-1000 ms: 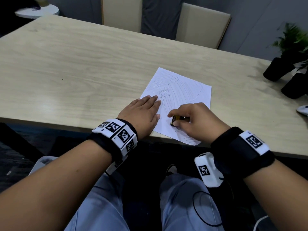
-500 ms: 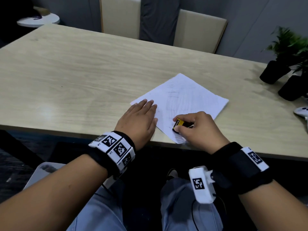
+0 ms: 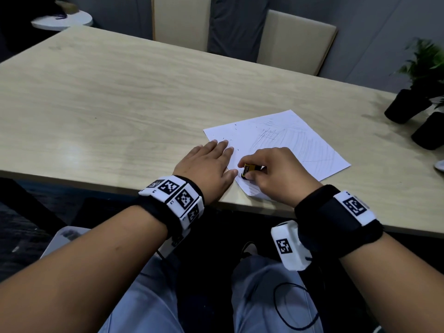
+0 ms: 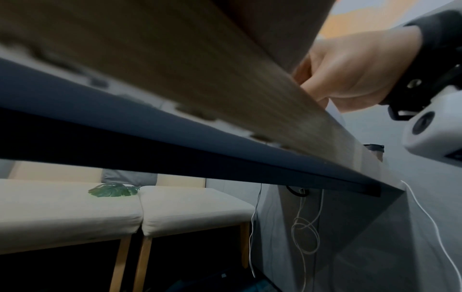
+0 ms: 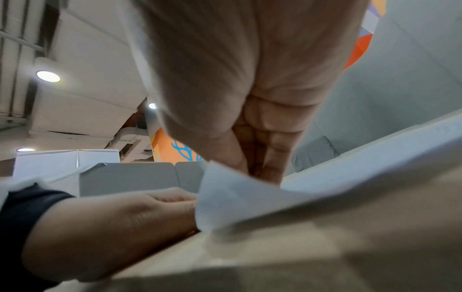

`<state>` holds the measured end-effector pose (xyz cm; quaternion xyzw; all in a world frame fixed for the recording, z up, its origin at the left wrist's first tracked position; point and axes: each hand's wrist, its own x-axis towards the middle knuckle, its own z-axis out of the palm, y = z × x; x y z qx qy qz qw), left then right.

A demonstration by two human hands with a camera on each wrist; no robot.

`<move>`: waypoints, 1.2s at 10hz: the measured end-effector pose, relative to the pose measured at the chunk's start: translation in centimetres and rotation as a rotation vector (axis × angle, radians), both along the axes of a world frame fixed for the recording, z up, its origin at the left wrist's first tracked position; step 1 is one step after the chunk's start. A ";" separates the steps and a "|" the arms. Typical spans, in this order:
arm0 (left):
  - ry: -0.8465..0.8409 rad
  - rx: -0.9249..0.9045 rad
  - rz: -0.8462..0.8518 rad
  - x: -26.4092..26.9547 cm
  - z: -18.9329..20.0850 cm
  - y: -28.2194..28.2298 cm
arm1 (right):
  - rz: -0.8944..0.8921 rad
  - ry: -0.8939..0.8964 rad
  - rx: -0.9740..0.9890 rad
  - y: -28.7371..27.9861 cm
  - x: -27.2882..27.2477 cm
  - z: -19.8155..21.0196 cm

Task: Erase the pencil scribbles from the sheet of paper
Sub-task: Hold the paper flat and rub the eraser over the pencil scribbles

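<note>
A white sheet of paper (image 3: 283, 145) with faint pencil scribbles lies askew near the table's front edge, its near corner lifted (image 5: 225, 197). My left hand (image 3: 206, 164) lies flat with straight fingers, pressing the sheet's left edge and the table. My right hand (image 3: 271, 171) pinches a small yellow-and-black eraser (image 3: 248, 170) and holds it down on the near part of the sheet. Small dark eraser crumbs dot the paper above my left fingers. The left wrist view looks under the table and catches my right hand (image 4: 350, 65) at the edge.
The pale wooden table (image 3: 108, 99) stretches left and back. Two black plant pots (image 3: 406, 106) stand at the right edge, with a white object (image 3: 439, 164) beside them. Two beige chairs (image 3: 295, 42) stand behind the table. A small round table (image 3: 62, 20) is at far left.
The sheet has turned on the table under my hands. My right hand with the eraser has shifted slightly left toward my left thumb. The head view has moved too.
</note>
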<state>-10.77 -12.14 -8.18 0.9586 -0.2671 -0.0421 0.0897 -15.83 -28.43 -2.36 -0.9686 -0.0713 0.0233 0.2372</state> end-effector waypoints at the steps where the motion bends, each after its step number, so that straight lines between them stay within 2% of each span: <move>1: 0.000 0.005 -0.004 0.1 0.1 0.0 | 0.051 0.091 -0.063 -0.7 -0.4 1.1; 4: -0.011 0.001 -0.005 0.0 0.0 0.0 | 0.044 0.021 -0.033 0.2 1.1 0.6; 6: -0.004 0.001 -0.010 0.0 0.1 0.1 | 0.079 0.175 -0.100 -0.6 0.0 1.9; 8: -0.009 0.008 -0.008 0.0 0.1 0.1 | 0.029 0.031 -0.030 0.1 0.8 1.1; 11: -0.014 0.005 -0.013 0.0 0.1 0.1 | 0.093 0.114 -0.102 0.1 -0.5 1.6; 12: -0.015 0.005 -0.012 0.0 0.2 0.0 | 0.064 0.038 -0.071 0.4 0.0 1.3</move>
